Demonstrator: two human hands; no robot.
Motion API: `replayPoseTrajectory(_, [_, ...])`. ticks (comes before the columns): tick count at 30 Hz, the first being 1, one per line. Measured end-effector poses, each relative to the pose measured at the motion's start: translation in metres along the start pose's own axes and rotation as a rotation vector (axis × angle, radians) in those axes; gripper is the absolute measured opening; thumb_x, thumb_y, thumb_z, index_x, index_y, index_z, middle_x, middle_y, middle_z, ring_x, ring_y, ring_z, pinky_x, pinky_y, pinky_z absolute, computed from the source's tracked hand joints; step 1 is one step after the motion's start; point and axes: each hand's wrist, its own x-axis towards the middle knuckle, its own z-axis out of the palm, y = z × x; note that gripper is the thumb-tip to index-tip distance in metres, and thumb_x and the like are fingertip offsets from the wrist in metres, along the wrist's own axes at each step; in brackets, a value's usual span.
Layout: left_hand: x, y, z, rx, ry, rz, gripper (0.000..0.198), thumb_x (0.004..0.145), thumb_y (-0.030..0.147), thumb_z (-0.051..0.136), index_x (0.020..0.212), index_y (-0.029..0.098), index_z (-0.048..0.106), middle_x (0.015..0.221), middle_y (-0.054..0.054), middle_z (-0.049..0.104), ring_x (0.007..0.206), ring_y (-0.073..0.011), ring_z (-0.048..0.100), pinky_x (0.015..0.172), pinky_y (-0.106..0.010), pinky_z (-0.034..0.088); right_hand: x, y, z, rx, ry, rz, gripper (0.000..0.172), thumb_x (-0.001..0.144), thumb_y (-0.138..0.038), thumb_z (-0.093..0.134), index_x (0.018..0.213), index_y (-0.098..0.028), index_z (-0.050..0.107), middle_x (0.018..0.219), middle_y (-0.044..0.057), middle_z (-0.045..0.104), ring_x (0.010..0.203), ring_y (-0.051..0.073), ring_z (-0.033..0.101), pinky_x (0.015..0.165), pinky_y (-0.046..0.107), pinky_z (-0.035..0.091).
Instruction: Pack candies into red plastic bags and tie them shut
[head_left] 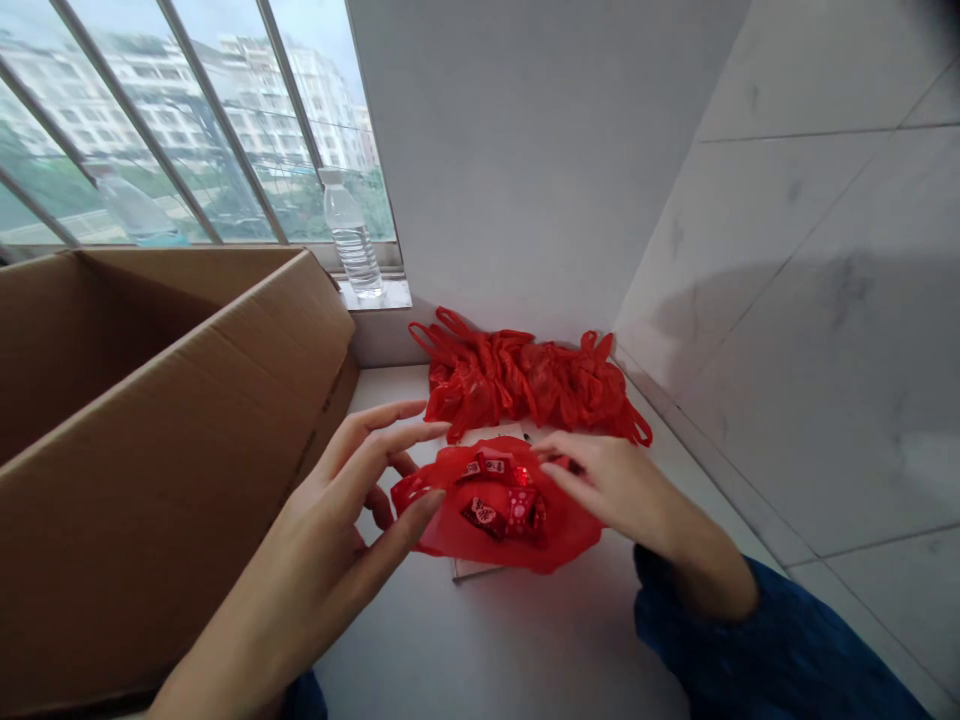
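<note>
A red mesh pouch [491, 540] lies open on the white counter, with several red wrapped sweets [504, 505] showing inside. My left hand [352, 500] is at its left edge, fingers spread, thumb and a lower finger pinching the pouch's rim. My right hand [615, 485] rests on the pouch's right rim, fingers curled over the fabric. Behind the pouch lies a pile of tied red pouches [525, 380] against the wall.
A large open cardboard box [150, 420] fills the left side. A clear plastic water bottle [351, 235] stands on the window ledge behind it. Tiled walls close off the back and the right. A flat white card [472, 570] lies under the pouch.
</note>
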Motion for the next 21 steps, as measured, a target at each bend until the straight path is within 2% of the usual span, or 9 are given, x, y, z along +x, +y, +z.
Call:
replayPoseTrajectory(3, [-0.003, -0.009, -0.001, 0.104, -0.010, -0.074, 0.058, 0.091, 0.048, 0.063, 0.144, 0.034, 0.046, 0.138, -0.008, 0.051, 0.076, -0.0145, 0.064, 0.054, -0.023, 0.054, -0.029, 0.019, -0.024, -0.199, 0.157, 0.201, 0.029, 0.094, -0.044, 0.055, 0.112, -0.025, 0.068, 0.107, 0.007, 0.075, 0.095, 0.028, 0.070, 0.075, 0.038, 0.050])
replayPoseTrajectory(6, [-0.003, -0.017, -0.004, 0.199, 0.008, -0.152, 0.062, 0.088, 0.060, 0.060, 0.142, 0.032, 0.048, 0.115, -0.006, 0.064, 0.058, -0.0126, 0.061, 0.053, -0.025, 0.052, -0.047, 0.035, -0.035, -0.360, 0.098, 0.465, 0.038, 0.084, -0.058, 0.062, 0.100, -0.025, 0.071, 0.097, 0.008, 0.076, 0.088, 0.032, 0.070, 0.066, 0.038, 0.046])
replayPoseTrajectory(8, [-0.003, -0.022, -0.006, 0.246, -0.012, -0.189, 0.054, 0.088, 0.064, 0.057, 0.128, 0.029, 0.059, 0.093, -0.003, 0.068, 0.053, -0.0134, 0.059, 0.049, -0.024, 0.048, -0.048, 0.039, -0.036, -0.387, 0.005, 0.556, 0.038, 0.081, -0.063, 0.063, 0.089, -0.026, 0.072, 0.085, 0.005, 0.076, 0.079, 0.030, 0.070, 0.059, 0.035, 0.040])
replayPoseTrajectory(10, [-0.003, -0.025, -0.008, 0.293, -0.076, -0.215, 0.045, 0.087, 0.067, 0.055, 0.099, 0.025, 0.069, 0.072, -0.001, 0.065, 0.049, -0.0141, 0.056, 0.045, -0.022, 0.040, -0.041, 0.040, -0.035, -0.388, -0.081, 0.558, 0.034, 0.081, -0.060, 0.064, 0.077, -0.027, 0.072, 0.074, 0.004, 0.073, 0.072, 0.027, 0.067, 0.054, 0.032, 0.033])
replayPoseTrajectory(12, [-0.002, -0.027, -0.009, 0.316, -0.140, -0.230, 0.049, 0.087, 0.067, 0.053, 0.072, 0.022, 0.063, 0.058, 0.000, 0.058, 0.046, -0.0138, 0.051, 0.043, -0.022, 0.034, -0.034, 0.039, -0.032, -0.368, -0.135, 0.531, 0.025, 0.079, -0.049, 0.067, 0.067, -0.027, 0.071, 0.070, 0.003, 0.071, 0.067, 0.024, 0.065, 0.051, 0.031, 0.028])
replayPoseTrajectory(15, [0.002, -0.026, -0.012, 0.215, -0.131, -0.232, 0.050, 0.089, 0.062, 0.054, 0.063, 0.020, 0.056, 0.051, 0.002, 0.050, 0.045, -0.0116, 0.043, 0.043, -0.022, 0.030, -0.031, 0.043, -0.033, -0.307, -0.147, 0.482, 0.022, 0.077, -0.035, 0.067, 0.058, -0.025, 0.067, 0.063, 0.003, 0.068, 0.058, 0.018, 0.059, 0.049, 0.030, 0.025])
replayPoseTrajectory(17, [0.006, -0.021, -0.012, 0.031, -0.077, -0.237, 0.044, 0.090, 0.056, 0.057, 0.065, 0.020, 0.057, 0.052, 0.002, 0.047, 0.047, -0.0109, 0.041, 0.045, -0.022, 0.031, -0.037, 0.049, -0.039, -0.243, -0.100, 0.432, 0.026, 0.079, -0.034, 0.064, 0.056, -0.024, 0.064, 0.056, 0.001, 0.062, 0.051, 0.016, 0.053, 0.048, 0.029, 0.024])
replayPoseTrajectory(19, [0.011, -0.014, -0.012, -0.204, 0.025, -0.248, 0.037, 0.090, 0.050, 0.062, 0.069, 0.019, 0.061, 0.060, 0.001, 0.052, 0.056, -0.0119, 0.046, 0.048, -0.022, 0.035, -0.047, 0.054, -0.050, -0.127, -0.002, 0.362, 0.027, 0.083, -0.038, 0.062, 0.061, -0.024, 0.063, 0.055, 0.000, 0.059, 0.050, 0.015, 0.049, 0.049, 0.029, 0.027])
replayPoseTrajectory(21, [0.014, -0.005, -0.011, -0.449, 0.241, -0.282, 0.027, 0.088, 0.042, 0.068, 0.073, 0.020, 0.066, 0.082, -0.002, 0.063, 0.072, -0.0141, 0.055, 0.055, -0.022, 0.043, -0.054, 0.054, -0.062, 0.066, 0.134, 0.276, 0.026, 0.086, -0.042, 0.063, 0.067, -0.024, 0.063, 0.061, -0.001, 0.059, 0.055, 0.016, 0.050, 0.053, 0.029, 0.033])
